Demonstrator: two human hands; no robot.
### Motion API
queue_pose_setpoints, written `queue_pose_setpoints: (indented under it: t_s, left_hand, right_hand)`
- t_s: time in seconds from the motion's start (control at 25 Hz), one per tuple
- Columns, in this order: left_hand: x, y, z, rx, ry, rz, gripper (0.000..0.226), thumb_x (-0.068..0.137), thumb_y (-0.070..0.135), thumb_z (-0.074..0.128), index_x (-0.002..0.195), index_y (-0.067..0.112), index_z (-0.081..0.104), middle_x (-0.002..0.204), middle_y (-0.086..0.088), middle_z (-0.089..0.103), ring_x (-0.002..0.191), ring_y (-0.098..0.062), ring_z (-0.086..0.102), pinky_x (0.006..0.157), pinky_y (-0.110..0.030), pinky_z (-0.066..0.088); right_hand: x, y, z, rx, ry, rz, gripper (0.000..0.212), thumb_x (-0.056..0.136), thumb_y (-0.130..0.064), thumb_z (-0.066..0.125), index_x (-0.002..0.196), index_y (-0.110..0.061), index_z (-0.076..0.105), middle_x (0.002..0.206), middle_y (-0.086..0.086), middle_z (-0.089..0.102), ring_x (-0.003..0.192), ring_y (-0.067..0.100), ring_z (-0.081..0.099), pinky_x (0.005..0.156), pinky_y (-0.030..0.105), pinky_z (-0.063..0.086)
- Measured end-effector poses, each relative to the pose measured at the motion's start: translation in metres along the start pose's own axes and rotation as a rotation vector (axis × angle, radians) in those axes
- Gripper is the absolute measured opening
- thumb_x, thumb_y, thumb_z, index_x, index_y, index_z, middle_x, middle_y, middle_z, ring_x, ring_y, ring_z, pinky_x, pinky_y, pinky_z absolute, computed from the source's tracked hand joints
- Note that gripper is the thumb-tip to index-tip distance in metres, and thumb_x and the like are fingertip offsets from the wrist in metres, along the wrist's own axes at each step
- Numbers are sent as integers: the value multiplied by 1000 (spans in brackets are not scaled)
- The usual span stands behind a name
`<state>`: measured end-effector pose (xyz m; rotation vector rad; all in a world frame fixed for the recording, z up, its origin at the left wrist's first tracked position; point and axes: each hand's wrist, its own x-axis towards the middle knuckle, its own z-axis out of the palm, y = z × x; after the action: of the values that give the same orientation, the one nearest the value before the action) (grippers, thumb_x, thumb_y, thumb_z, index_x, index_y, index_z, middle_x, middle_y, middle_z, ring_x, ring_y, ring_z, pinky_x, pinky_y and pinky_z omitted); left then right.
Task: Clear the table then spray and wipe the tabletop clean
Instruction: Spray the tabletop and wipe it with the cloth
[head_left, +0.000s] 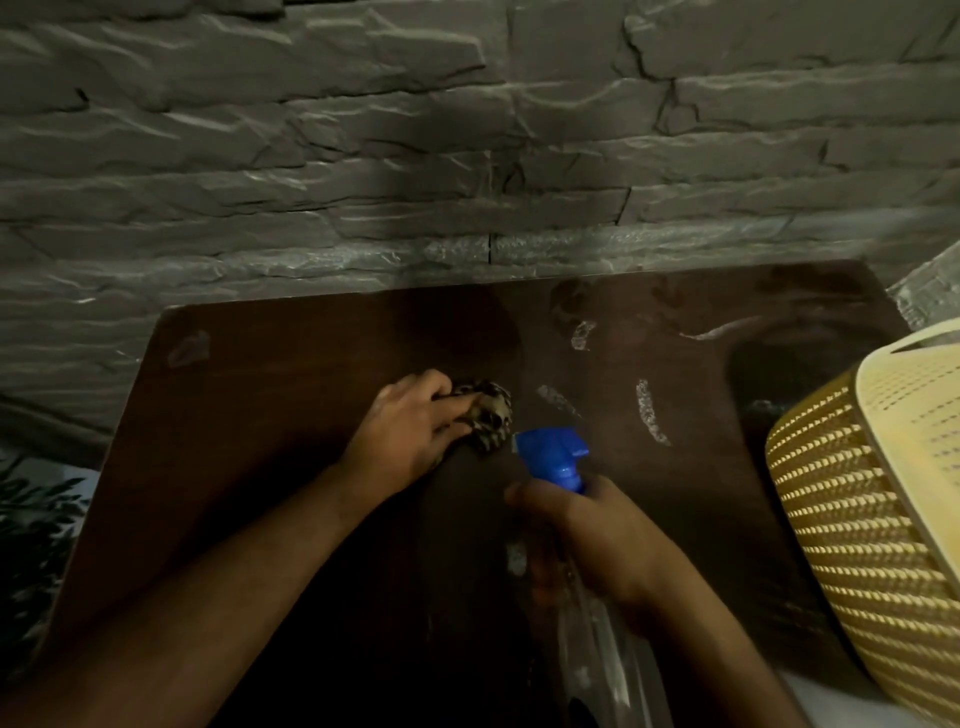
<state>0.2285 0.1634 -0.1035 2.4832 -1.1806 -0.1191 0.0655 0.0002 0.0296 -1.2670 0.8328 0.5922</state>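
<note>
A dark brown tabletop (270, 415) fills the middle of the head view. My left hand (410, 423) presses a bunched, dark-and-light patterned cloth (488, 415) onto the table near its centre. Just right of it, my right hand (592, 535) grips a clear spray bottle with a blue trigger head (553, 452); the nozzle points left toward the cloth. The bottle's body (602, 654) runs down toward the bottom edge. Several white streaks of foam or wetness (649, 413) lie on the table's right half.
A cream woven plastic basket (872, 499) stands at the table's right edge, tilted in view. A grey stone-pattern wall (467, 156) runs right behind the table. Dark plant leaves (31, 525) show at the lower left, beyond the table's left edge.
</note>
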Motion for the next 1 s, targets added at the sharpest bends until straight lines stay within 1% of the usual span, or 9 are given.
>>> queue_pose_setpoints:
  t_s: [0.16, 0.28, 0.36, 0.52, 0.6, 0.72, 0.76, 0.88, 1.0]
  left_hand:
    - [65, 3, -16, 57, 35, -367, 33, 92, 36, 57, 122, 23, 62, 113, -6, 52, 100, -26, 52, 87, -38, 42]
    - [16, 41, 12, 9, -38, -164, 31, 88, 37, 59, 117, 28, 63, 107, 0, 49, 95, -22, 50, 79, -32, 38]
    - [-29, 30, 7, -2, -29, -61, 30, 88, 37, 58, 117, 29, 63, 108, 1, 48, 96, -20, 51, 82, -33, 37]
    - [24, 7, -19, 83, 21, -401, 32, 92, 36, 56, 120, 21, 63, 115, -10, 53, 103, -30, 55, 89, -37, 42]
    - [15, 31, -7, 55, 4, -333, 32, 91, 38, 57, 118, 22, 63, 112, -8, 52, 99, -28, 54, 84, -35, 42]
    - [-52, 40, 10, 27, -25, -12, 36, 89, 42, 50, 117, 24, 62, 104, -4, 51, 91, -23, 53, 79, -35, 42]
    - [-50, 29, 1, 40, -1, -42, 35, 90, 41, 50, 116, 22, 63, 105, -6, 53, 92, -25, 55, 81, -36, 43]
    - [8, 17, -17, 96, 83, -459, 33, 92, 37, 55, 120, 21, 63, 115, -10, 53, 102, -30, 55, 88, -37, 41]
    - [-20, 75, 8, 16, -6, -242, 30, 89, 35, 60, 116, 23, 65, 107, -8, 53, 94, -28, 55, 80, -38, 43]
  right_hand:
    - [-5, 10, 7, 9, 2, -1, 32, 82, -30, 70, 103, -12, 53, 66, 11, 62, 53, 21, 59, 51, 31, 54]
    - [-9, 12, 8, 3, 47, -10, 24, 83, -29, 69, 93, -14, 54, 64, 12, 61, 50, 21, 59, 49, 31, 54]
    - [-17, 17, 10, 4, 20, 2, 28, 84, -29, 68, 102, -12, 55, 70, 12, 60, 50, 18, 58, 47, 30, 53]
    - [-23, 30, 9, 6, 39, 42, 34, 82, -30, 69, 106, -9, 58, 74, 11, 60, 58, 21, 58, 55, 35, 54]
    - [-25, 33, 7, 17, 74, 32, 30, 81, -29, 70, 100, -9, 58, 71, 11, 59, 56, 22, 58, 57, 38, 53]
    - [-28, 47, 3, -49, 73, 44, 33, 81, -31, 71, 103, -12, 55, 64, 10, 62, 51, 21, 60, 54, 35, 54]
    - [-30, 51, 3, -56, 53, 57, 35, 81, -32, 71, 105, -13, 54, 61, 8, 62, 50, 20, 60, 52, 34, 54]
    - [-31, 60, 5, -25, 8, 54, 39, 83, -31, 69, 112, -13, 51, 65, 8, 60, 52, 19, 59, 53, 33, 52]
    - [-41, 64, 6, 16, 10, -10, 29, 84, -24, 67, 106, -11, 54, 63, 11, 56, 49, 20, 55, 47, 31, 51]
